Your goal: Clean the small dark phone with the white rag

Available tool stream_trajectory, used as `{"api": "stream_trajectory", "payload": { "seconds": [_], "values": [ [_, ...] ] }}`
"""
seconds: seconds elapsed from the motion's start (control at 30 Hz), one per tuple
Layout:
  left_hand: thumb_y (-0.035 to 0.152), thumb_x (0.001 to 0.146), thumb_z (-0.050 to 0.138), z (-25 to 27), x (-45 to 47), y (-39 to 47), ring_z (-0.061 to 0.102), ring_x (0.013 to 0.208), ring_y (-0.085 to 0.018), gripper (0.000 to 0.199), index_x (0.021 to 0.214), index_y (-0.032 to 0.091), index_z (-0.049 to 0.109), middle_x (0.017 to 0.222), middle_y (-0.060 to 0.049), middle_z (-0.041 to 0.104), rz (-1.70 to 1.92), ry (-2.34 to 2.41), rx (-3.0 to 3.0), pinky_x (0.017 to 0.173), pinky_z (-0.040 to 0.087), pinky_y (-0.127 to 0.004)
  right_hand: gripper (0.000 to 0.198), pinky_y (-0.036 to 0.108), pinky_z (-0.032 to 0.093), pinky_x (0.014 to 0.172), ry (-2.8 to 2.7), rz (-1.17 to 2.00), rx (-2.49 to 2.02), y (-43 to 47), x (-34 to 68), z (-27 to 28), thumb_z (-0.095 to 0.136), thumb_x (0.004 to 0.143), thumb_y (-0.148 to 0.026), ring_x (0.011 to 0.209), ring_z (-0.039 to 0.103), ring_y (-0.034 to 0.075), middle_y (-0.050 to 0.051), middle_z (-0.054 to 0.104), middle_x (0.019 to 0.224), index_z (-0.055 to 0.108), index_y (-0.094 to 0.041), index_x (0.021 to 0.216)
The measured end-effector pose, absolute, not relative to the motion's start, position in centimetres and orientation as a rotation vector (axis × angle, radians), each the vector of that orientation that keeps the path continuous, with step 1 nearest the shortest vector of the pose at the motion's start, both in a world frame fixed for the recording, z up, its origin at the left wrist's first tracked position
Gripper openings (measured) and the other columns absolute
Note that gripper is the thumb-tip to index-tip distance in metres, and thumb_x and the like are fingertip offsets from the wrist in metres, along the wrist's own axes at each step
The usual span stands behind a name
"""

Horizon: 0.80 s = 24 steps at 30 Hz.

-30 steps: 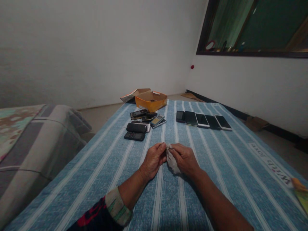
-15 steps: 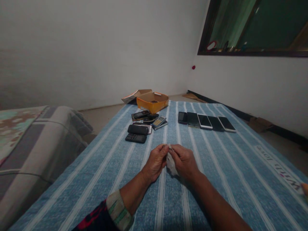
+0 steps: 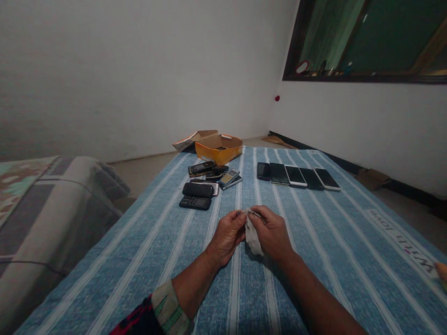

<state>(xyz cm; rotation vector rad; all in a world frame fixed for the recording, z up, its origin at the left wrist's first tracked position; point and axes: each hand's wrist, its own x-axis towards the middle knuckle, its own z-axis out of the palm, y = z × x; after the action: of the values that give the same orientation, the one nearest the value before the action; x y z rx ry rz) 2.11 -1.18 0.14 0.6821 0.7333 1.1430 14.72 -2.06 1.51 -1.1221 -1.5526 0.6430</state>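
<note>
The crumpled white cloth (image 3: 253, 237), or maybe a tissue, was in front of the person, held above the blue striped cover (image 3: 139, 260). The right hand (image 3: 275, 235) had its fingers closed on the upper part of it, and the rest hung down below the thumb. The left hand (image 3: 226, 237) was also closed, its fingertips pinched just beside the other hand; whether it gripped an edge of the cloth or some small object, I could not tell.

In my judgement, the thin material could tear if the two hands pulled it apart too strongly, and anything small hidden in the fingers could slip out if the pinch became loose.

As for the number, there were two hands and one white cloth. Beyond them, on the left, lay a pile of phones (image 3: 194, 203); I counted at least seven devices, but they overlapped, so the exact count was not sure. A careless push could make this pile slide. On the right, five phones (image 3: 295, 176) lay in one row. Behind the pile stood one open yellow box (image 3: 220, 154), with one cardboard flap or lid (image 3: 195, 138) beside it.
</note>
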Motion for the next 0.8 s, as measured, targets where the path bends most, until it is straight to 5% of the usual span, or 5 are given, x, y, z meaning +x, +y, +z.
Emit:
{"api": "stream_trajectory", "payload": {
  "seconds": [0.33,0.8],
  "values": [
    [0.037,0.061,0.087,0.2,2.2,-1.3,0.066,0.067,-0.015,0.045,0.094,0.013,0.068,0.078,-0.003,0.069,1.127,0.709,0.719,0.063,0.05,-0.024,0.014,0.029,0.049,0.07,-1.548,0.55,-1.127,-0.1,14.3,2.2,0.053,0.07,-0.016,0.071,0.061,0.018,0.001,0.065,0.072,0.066,-0.022,0.068],
    [0.039,0.067,0.083,0.0,2.3,-1.1,0.063,0.065,-0.014,0.036,0.085,0.013,0.067,0.074,-0.002,0.068,1.156,0.69,0.729,0.06,0.049,-0.021,0.023,0.034,0.047,0.085,-1.989,0.461,-0.969,-2.0,15.5,2.2,0.044,0.09,-0.016,0.091,0.061,0.02,0.007,0.067,0.094,0.066,-0.02,0.095]
  ]
}}
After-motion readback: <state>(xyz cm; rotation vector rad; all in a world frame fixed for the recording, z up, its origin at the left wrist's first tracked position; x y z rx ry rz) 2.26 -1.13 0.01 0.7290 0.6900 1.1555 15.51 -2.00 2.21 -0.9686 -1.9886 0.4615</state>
